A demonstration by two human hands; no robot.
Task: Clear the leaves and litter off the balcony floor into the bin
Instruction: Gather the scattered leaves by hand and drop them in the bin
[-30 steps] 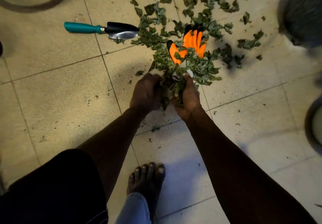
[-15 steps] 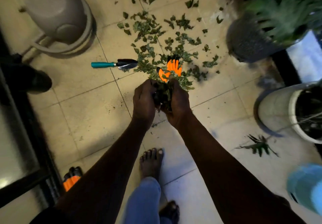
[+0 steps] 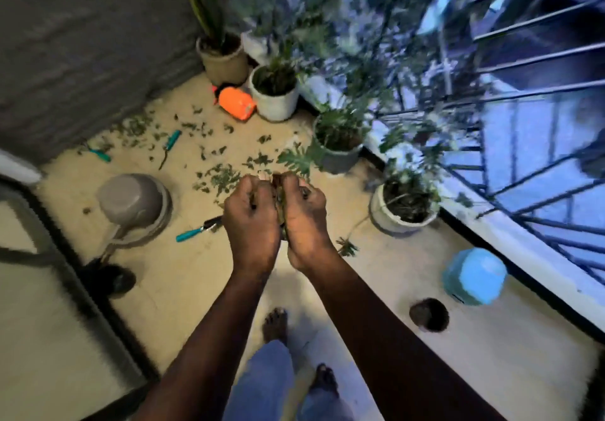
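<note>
The risk lay in the carry. Loose leaves (image 3: 222,176) littered the balcony floor (image 3: 183,276) near a teal-handled trowel (image 3: 196,231), and the wad of leaves (image 3: 279,216) pressed between the hands could have shed scraps back down if the squeeze slackened. A swing rightward might have brushed the potted plant (image 3: 402,204). Which vessel was the bin could not be told. The left hand (image 3: 252,224) and right hand (image 3: 306,222) were raised side by side, knuckles up, each grip curled round the shared wad.
</note>
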